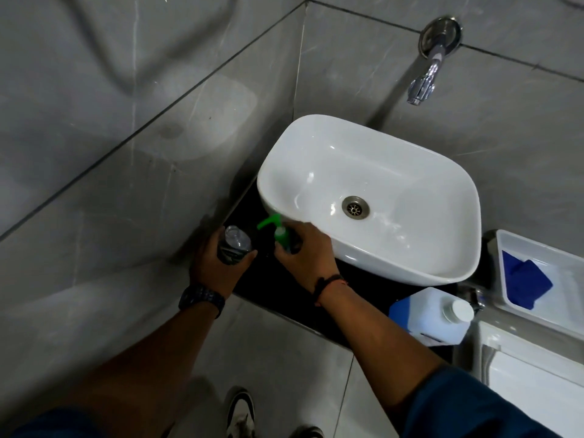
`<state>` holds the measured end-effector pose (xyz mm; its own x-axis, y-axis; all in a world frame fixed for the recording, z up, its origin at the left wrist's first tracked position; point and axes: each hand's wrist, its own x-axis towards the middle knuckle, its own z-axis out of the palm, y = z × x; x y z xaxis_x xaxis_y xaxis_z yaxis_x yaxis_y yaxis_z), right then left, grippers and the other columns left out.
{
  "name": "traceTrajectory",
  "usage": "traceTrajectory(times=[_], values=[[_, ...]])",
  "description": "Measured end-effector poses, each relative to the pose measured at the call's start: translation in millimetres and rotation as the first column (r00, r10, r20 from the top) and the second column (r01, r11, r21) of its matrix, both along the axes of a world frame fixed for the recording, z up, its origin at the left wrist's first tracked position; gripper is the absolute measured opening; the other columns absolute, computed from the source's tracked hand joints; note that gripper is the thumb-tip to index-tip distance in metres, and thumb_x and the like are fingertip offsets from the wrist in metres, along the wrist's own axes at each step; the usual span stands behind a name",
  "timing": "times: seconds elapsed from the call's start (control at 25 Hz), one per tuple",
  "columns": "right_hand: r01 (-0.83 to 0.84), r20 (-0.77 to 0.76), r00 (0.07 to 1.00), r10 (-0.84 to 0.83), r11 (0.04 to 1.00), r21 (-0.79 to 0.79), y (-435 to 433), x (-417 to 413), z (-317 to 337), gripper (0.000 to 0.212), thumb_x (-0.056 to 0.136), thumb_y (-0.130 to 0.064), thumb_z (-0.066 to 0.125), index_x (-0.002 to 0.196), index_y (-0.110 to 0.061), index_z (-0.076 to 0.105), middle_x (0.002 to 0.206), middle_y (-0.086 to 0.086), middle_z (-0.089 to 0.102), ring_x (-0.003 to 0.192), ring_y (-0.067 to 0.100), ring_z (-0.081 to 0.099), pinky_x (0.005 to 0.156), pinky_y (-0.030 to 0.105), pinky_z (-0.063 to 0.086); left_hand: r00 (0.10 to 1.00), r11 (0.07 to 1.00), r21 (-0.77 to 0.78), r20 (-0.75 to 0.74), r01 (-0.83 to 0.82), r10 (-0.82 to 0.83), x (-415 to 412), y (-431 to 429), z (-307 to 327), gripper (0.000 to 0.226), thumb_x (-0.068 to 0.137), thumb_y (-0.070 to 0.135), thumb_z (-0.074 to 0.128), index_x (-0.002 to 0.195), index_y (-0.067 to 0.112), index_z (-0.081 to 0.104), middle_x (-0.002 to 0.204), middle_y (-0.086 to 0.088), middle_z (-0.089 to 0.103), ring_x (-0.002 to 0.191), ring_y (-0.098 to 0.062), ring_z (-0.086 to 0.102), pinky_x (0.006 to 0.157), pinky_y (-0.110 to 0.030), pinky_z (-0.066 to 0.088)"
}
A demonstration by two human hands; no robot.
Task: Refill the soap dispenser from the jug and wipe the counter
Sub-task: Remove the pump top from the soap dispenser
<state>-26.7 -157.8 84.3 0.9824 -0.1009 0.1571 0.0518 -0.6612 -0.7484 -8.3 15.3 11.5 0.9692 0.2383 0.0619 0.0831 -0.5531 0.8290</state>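
My left hand grips a clear soap dispenser bottle with its neck open, over the black counter left of the basin. My right hand holds the green pump head, which is off the bottle and sits just to its right. A translucent jug with blue liquid and a white cap stands on the counter's front right. A blue cloth lies in a white tray at the right.
A white basin with a metal drain fills most of the counter. A chrome tap juts from the grey tiled wall above it. A white fixture is at the lower right. My shoes show on the tiled floor below.
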Motion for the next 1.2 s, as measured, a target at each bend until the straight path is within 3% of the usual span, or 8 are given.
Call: traceTrajectory(times=[0.16,0.28,0.44,0.56,0.72,0.84,1.04,1.2], values=[[-0.112,-0.291,0.955,0.046,0.970,-0.213,-9,-4,-31,0.029,0.076,-0.016,0.067,0.104,-0.011,0.063,0.097,0.014,0.068,0.091,0.032,0.061,0.073,0.032,0.047,0.995,1.000,0.005,0.099,-0.020,0.019,-1,-3,-4,0.076,0.055,0.035,0.087,0.121,0.016,0.055,0.119,-0.012,0.064,0.110,-0.028,0.059,0.092,-0.036,0.047],[-0.211,-0.315,0.945,0.085,0.895,-0.393,-8,-5,-48,0.031,0.075,-0.017,0.064,0.106,-0.013,0.064,0.098,0.014,0.066,0.095,0.035,0.055,0.078,0.037,0.048,0.989,1.000,-0.007,0.148,-0.013,0.014,1,-5,-7,0.074,0.055,0.031,0.087,0.120,0.013,0.056,0.116,-0.013,0.065,0.107,-0.027,0.060,0.091,-0.030,0.044],[-0.198,-0.303,0.951,0.065,0.879,-0.433,-7,-4,-64,0.033,0.076,-0.017,0.063,0.109,-0.014,0.064,0.101,0.013,0.065,0.097,0.036,0.053,0.080,0.038,0.047,0.985,1.000,-0.014,0.170,0.002,0.000,1,-3,-11,0.074,0.055,0.032,0.087,0.119,0.012,0.056,0.116,-0.012,0.065,0.108,-0.026,0.060,0.092,-0.032,0.047],[-0.193,-0.298,0.953,0.055,0.869,-0.455,-7,-8,-68,0.033,0.077,-0.027,0.065,0.108,-0.016,0.063,0.103,0.010,0.064,0.099,0.033,0.052,0.080,0.037,0.046,0.990,1.000,0.013,0.140,0.017,-0.019,3,0,-13,0.081,0.054,0.037,0.086,0.124,0.011,0.053,0.122,-0.013,0.062,0.114,-0.027,0.057,0.097,-0.041,0.048],[-0.147,-0.199,0.977,0.079,0.924,-0.354,-8,-14,-55,0.042,0.077,-0.039,0.068,0.112,-0.017,0.062,0.108,0.009,0.065,0.103,0.030,0.053,0.086,0.039,0.046,1.000,0.993,-0.114,0.030,0.010,-0.007,2,8,-4,0.115,0.044,0.062,0.081,0.140,0.025,0.028,0.146,-0.006,0.039,0.133,-0.018,0.038,0.108,-0.045,0.038],[-0.142,-0.093,0.988,0.119,0.943,-0.301,-12,-15,-24,0.039,0.080,-0.039,0.067,0.110,-0.014,0.064,0.107,0.009,0.067,0.103,0.029,0.056,0.089,0.038,0.045,0.995,0.995,-0.093,0.099,0.028,-0.019,1,7,17,0.112,0.047,0.078,0.067,0.140,0.034,0.023,0.148,-0.004,0.036,0.135,-0.019,0.036,0.108,-0.044,0.036],[0.136,0.293,0.951,-0.100,0.985,-0.105,-62,-38,48,0.026,0.078,-0.022,0.072,0.098,-0.007,0.068,0.096,0.011,0.071,0.091,0.030,0.063,0.083,0.035,0.047,0.938,0.988,0.033,0.314,0.148,-0.150,0,-47,81,0.086,0.066,0.076,0.055,0.134,0.026,0.039,0.136,-0.009,0.049,0.126,-0.021,0.042,0.102,-0.034,0.036],[0.343,0.316,0.883,-0.347,0.937,0.072,-139,-80,73,0.023,0.079,-0.026,0.067,0.097,-0.013,0.066,0.098,0.003,0.069,0.095,0.022,0.059,0.083,0.037,0.049,0.842,0.934,0.071,0.414,0.350,-0.346,-24,-128,119,0.064,0.074,0.066,0.055,0.114,0.017,0.061,0.110,-0.006,0.066,0.097,-0.021,0.061,0.088,-0.034,0.047]])
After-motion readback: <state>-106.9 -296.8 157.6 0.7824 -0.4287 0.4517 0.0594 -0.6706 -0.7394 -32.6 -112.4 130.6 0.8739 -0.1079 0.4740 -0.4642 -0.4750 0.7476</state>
